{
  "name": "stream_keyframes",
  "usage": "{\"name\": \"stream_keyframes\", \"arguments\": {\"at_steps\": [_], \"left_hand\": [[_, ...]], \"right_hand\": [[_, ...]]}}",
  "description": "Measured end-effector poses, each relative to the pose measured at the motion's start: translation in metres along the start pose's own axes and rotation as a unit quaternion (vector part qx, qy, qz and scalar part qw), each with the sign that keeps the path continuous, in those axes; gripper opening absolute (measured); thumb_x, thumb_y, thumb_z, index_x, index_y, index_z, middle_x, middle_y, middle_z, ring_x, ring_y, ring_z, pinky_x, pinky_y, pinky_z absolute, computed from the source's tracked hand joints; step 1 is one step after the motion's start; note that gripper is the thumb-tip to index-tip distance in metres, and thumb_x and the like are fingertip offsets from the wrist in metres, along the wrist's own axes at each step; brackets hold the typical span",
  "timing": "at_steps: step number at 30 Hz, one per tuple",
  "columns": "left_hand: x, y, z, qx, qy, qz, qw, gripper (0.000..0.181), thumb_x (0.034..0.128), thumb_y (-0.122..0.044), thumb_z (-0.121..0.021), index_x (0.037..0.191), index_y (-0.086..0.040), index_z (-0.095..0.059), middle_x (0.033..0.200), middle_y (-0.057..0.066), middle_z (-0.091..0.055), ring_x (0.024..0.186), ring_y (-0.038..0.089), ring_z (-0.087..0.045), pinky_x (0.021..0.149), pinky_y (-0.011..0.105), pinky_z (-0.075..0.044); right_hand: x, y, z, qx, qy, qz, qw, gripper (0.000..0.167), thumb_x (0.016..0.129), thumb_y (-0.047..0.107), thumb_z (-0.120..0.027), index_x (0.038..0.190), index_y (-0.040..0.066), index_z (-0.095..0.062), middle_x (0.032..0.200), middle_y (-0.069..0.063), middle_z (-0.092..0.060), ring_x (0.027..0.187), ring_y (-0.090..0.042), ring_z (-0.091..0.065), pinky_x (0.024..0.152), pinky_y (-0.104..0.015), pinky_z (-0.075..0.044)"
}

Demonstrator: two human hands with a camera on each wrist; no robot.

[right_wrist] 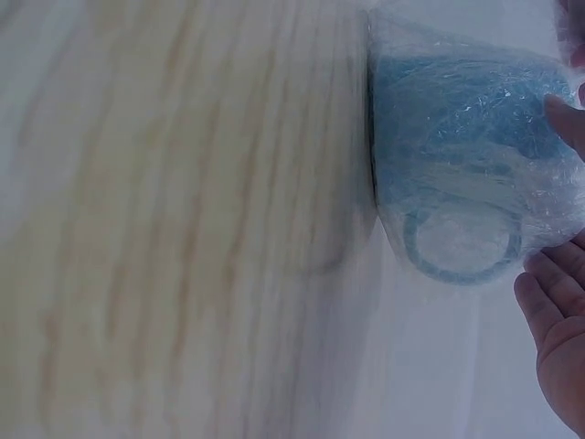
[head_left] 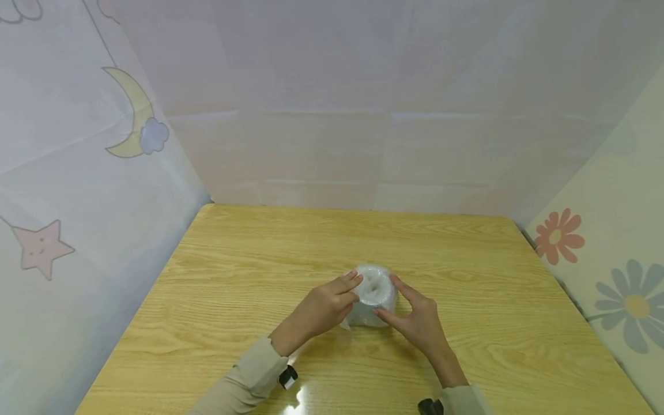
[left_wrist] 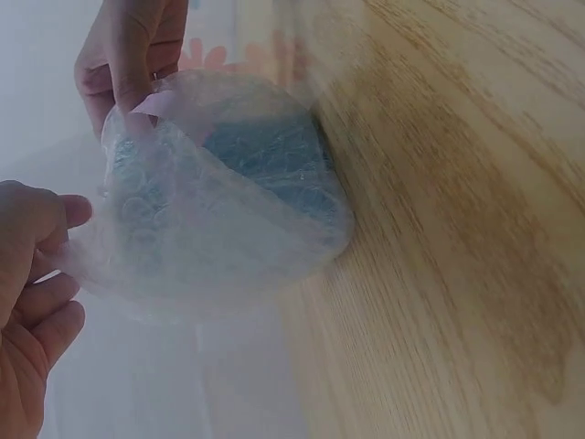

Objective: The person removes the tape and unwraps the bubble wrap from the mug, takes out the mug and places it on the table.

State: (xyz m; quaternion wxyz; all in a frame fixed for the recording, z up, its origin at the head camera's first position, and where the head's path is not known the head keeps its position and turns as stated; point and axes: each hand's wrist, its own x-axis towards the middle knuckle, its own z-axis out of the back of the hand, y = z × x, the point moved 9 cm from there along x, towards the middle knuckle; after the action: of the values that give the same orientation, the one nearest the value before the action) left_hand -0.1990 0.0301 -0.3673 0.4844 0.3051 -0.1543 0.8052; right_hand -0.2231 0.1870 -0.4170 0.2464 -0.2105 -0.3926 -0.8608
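Note:
A blue mug (right_wrist: 457, 110) stands upright on the table, wrapped in clear bubble wrap (left_wrist: 183, 210). Its ring-shaped handle (right_wrist: 462, 274) shows through the wrap in the right wrist view. At the mug's left side, my left hand (head_left: 323, 308) pinches a loose edge of the bubble wrap between thumb and fingers. My right hand (head_left: 422, 323) holds the wrapped mug near its top from the right, thumb at the near side and fingers at the far side. From above, the wrap folds inward at the mouth, leaving a small hollow; the mug's inside is hidden.
The wooden table (head_left: 249, 248) extends around the mug on all sides. Printed cloth walls (head_left: 321, 155) close off its back, left and right. A dark wrist device (head_left: 288, 376) sits at the left cuff, another (head_left: 430, 407) at the right.

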Motion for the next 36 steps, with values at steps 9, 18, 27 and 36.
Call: {"name": "stream_keyframes", "arguments": {"at_steps": [9, 18, 27, 36], "left_hand": [[0.0, -0.003, -0.009, 0.039, 0.049, -0.01, 0.998, 0.016, 0.0808, -0.006, -0.078, 0.097, -0.004, -0.076, 0.119, 0.011, -0.066, 0.115, 0.023, -0.06, 0.098, 0.024, -0.043], [-0.002, -0.001, -0.008, 0.026, 0.032, 0.013, 0.9991, 0.021, 0.0813, -0.001, -0.075, 0.103, -0.001, -0.074, 0.117, 0.013, -0.066, 0.111, 0.021, -0.062, 0.095, 0.021, -0.045], [-0.002, 0.001, -0.006, 0.007, 0.004, 0.031, 0.9995, 0.029, 0.0781, 0.003, -0.077, 0.106, 0.003, -0.072, 0.118, 0.015, -0.066, 0.108, 0.02, -0.064, 0.09, 0.017, -0.046], [-0.005, 0.009, -0.003, -0.061, -0.035, 0.073, 0.9948, 0.026, 0.0788, 0.009, -0.072, 0.104, 0.005, -0.071, 0.116, 0.018, -0.066, 0.103, 0.023, -0.066, 0.083, 0.018, -0.051]], "right_hand": [[-0.001, -0.001, -0.001, 0.002, 0.004, 0.002, 1.0, 0.075, 0.066, 0.011, -0.09, 0.127, -0.014, -0.054, 0.127, -0.026, -0.054, 0.11, -0.042, -0.056, 0.086, -0.049, -0.05], [-0.001, -0.001, -0.001, 0.007, -0.004, 0.002, 1.0, 0.075, 0.067, 0.01, -0.09, 0.128, -0.013, -0.054, 0.127, -0.025, -0.055, 0.112, -0.041, -0.056, 0.088, -0.049, -0.049], [-0.002, -0.002, 0.0, 0.005, -0.011, -0.002, 0.9999, 0.076, 0.066, 0.011, -0.091, 0.129, -0.011, -0.055, 0.128, -0.024, -0.056, 0.113, -0.039, -0.057, 0.089, -0.047, -0.049], [-0.002, -0.004, 0.0, 0.007, -0.01, -0.008, 0.9999, 0.076, 0.066, 0.011, -0.091, 0.129, -0.011, -0.055, 0.128, -0.024, -0.056, 0.113, -0.039, -0.057, 0.089, -0.047, -0.049]]}}
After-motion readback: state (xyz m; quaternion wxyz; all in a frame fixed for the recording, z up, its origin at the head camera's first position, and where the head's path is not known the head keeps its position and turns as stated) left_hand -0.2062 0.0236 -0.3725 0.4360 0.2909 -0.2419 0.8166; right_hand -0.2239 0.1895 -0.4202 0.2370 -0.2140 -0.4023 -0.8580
